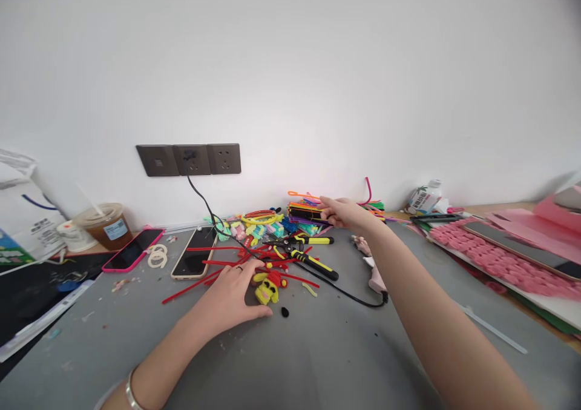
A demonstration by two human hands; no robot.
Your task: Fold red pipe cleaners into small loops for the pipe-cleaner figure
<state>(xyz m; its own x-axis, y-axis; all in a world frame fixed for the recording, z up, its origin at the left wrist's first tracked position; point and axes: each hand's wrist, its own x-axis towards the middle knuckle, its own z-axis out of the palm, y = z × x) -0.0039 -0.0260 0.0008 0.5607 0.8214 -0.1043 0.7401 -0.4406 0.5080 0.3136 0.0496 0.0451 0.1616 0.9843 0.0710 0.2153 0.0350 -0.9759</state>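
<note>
My left hand (231,295) rests on the grey mat, thumb and fingers apart in a curve beside a small yellow fuzzy figure (266,290) with a red top. The figure sits between thumb and fingertips; I cannot tell whether they touch it. Farther back, my right hand (341,212) is at a bundle of coloured pipe cleaners (308,212), its fingers bent in; what they pinch, if anything, is hidden. Red pipe cleaners (186,290) fan out behind and left of my left hand. Yellow-and-black pliers (315,264) lie between the hands. A black oval piece (285,312) is near my left thumb.
A black cord (204,201) runs from the wall socket (193,160) across the mat to a pale pink tool (376,280). Two phones (136,249), a drink cup (105,225) and a tape roll (157,256) stand left. Pink knitted material (503,258) and a bottle (424,198) are right.
</note>
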